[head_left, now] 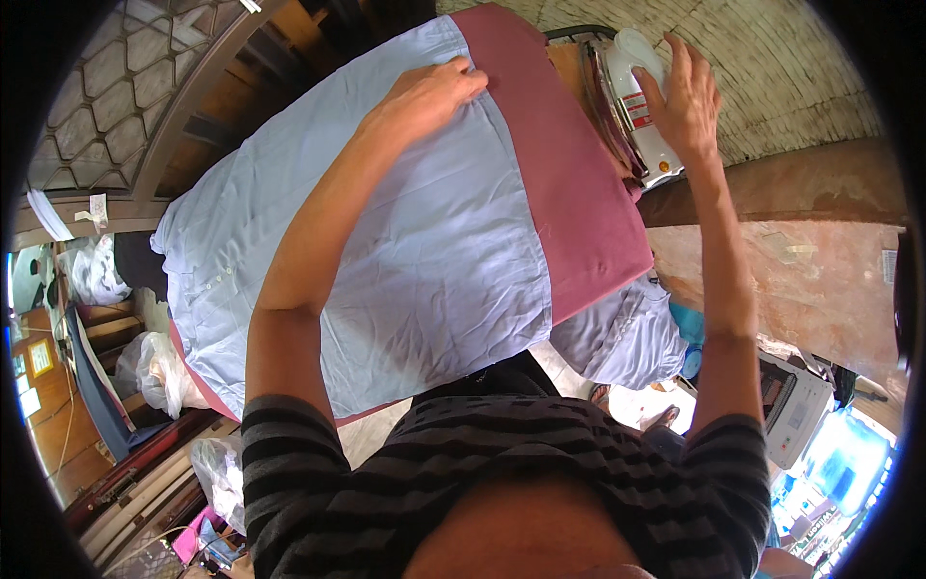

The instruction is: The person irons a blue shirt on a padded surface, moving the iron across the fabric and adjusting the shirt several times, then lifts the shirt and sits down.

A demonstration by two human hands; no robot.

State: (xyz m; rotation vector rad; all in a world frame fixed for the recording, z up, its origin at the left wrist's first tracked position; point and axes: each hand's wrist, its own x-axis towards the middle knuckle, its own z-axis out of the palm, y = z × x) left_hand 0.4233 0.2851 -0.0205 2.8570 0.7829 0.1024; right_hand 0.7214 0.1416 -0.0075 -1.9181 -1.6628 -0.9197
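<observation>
A light blue shirt (pixel 424 261) lies spread flat over an ironing board with a dull red cover (pixel 569 193). My left hand (pixel 434 92) presses on the shirt's far edge, where the blue cloth meets the red cover, fingers together on the fabric. My right hand (pixel 687 96) rests on the handle of a white electric iron (pixel 637 106), which stands tilted at the board's far right end. Part of the shirt (pixel 627 338) hangs down off the board's near right side.
A wooden bench or railing (pixel 241 87) runs along the left beyond the board. Plastic bags (pixel 159 372) and cloth bundles sit low on the left. A white box-like machine (pixel 796 415) stands at lower right by a reddish wall (pixel 820 251).
</observation>
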